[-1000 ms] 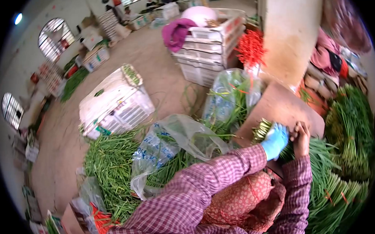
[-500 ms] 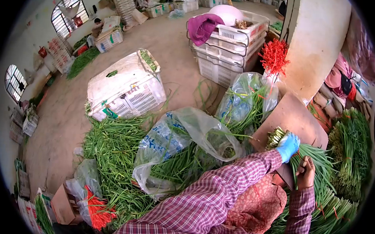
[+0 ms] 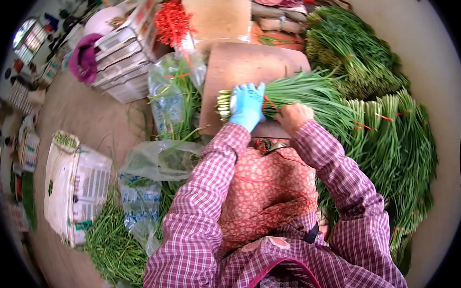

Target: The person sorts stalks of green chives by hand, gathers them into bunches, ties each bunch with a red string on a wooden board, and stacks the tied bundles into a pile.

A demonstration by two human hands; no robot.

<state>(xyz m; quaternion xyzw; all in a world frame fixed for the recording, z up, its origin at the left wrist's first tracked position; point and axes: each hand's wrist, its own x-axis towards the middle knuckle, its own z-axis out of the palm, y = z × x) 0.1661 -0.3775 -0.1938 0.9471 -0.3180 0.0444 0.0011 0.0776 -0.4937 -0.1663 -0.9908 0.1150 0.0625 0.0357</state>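
A bundle of long green stalks [image 3: 299,90] lies across the brown board [image 3: 239,59], its pale cut ends to the left and its leaves to the right. Around the pale end wraps my left hand [image 3: 247,104], in a blue glove, closed on the bundle. A red tie shows just right of the glove. My bare right hand [image 3: 294,117] is at the near edge of the bundle, its fingers curled; whether it grips anything is hidden.
Tied green bundles [image 3: 390,146] are piled at the right, more [image 3: 353,51] behind. Red ties [image 3: 172,20] hang beyond the board's left side. Plastic bags [image 3: 140,202], loose greens [image 3: 115,242], a covered white crate [image 3: 79,189] and stacked crates [image 3: 123,62] stand left.
The view has swung right, bringing the board to the middle. The bundle now lies lengthwise across the board, and my right hand has come up beside it, near my left.
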